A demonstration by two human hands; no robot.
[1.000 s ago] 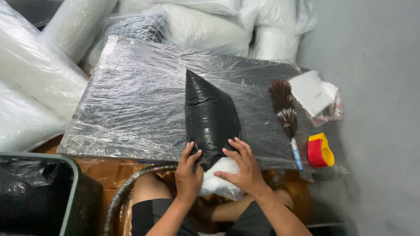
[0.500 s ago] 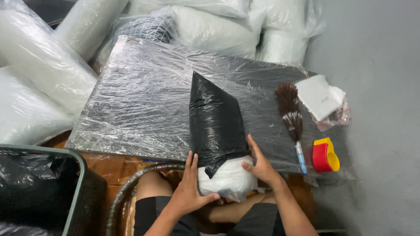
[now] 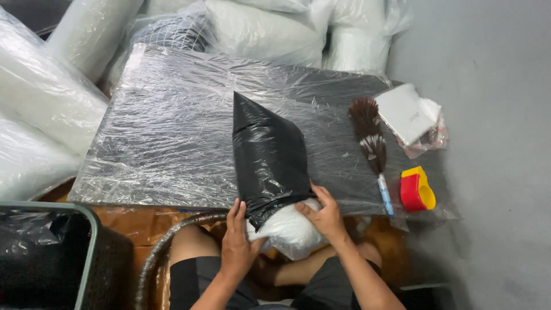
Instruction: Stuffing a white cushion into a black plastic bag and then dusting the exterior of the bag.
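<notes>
- Head view shows my two bare hands at the near edge of a board wrapped in clear film (image 3: 172, 138); between them sits a black plastic bag (image 3: 267, 152) pulled over a white plastic-wrapped bundle (image 3: 290, 229)
- my left hand (image 3: 238, 244) has its fingers curled onto the bag's open mouth and the near side of the white bundle; it looks like a loose, partly closed grip, but I cannot tell how firmly it pinches the film
- my right hand (image 3: 324, 215) lies cupped on the far side of the bundle, fingers spread and bent over the black rim; thumb is hidden, so how far it closes I cannot say
- the bag lies tapering to a point toward the far side of the board, its mouth hanging over the near edge above my lap; part of the white bundle still shows outside it
- I judge the bundle soft and light, squashy under the fingers; the black film looks thin, slick and easy to tear, so the bunched rim is the safest place to hold, with a palm under the bundle
- well to the right lie a feather duster (image 3: 370, 140), a red and yellow tape dispenser (image 3: 417, 190) and a white packet (image 3: 407, 115); white plastic rolls (image 3: 46, 97) crowd the left and far sides
</notes>
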